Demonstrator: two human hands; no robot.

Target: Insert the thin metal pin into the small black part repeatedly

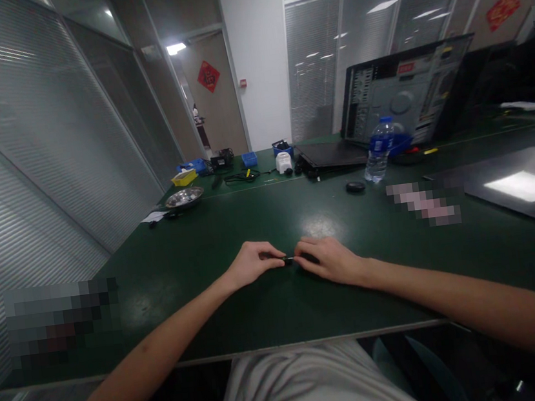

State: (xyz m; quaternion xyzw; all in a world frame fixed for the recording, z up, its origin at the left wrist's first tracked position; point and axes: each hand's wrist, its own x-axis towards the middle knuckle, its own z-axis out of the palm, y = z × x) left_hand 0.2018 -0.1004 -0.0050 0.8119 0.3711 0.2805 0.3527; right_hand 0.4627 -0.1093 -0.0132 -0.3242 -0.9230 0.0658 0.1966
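Note:
Both of my hands rest close together on the dark green table (271,310), near its front edge. My left hand (252,262) pinches one end of a small dark object (288,260) with a short metal tip. My right hand (329,259) grips the other end, fingers curled over it. The object is mostly hidden by my fingers, so I cannot tell what it is.
A water bottle (378,150) and a small black round item (355,186) stand behind my hands. An open computer case (405,92), a metal bowl (184,198), blue boxes (249,158) and cables lie farther back. A grey panel (524,185) lies at the right.

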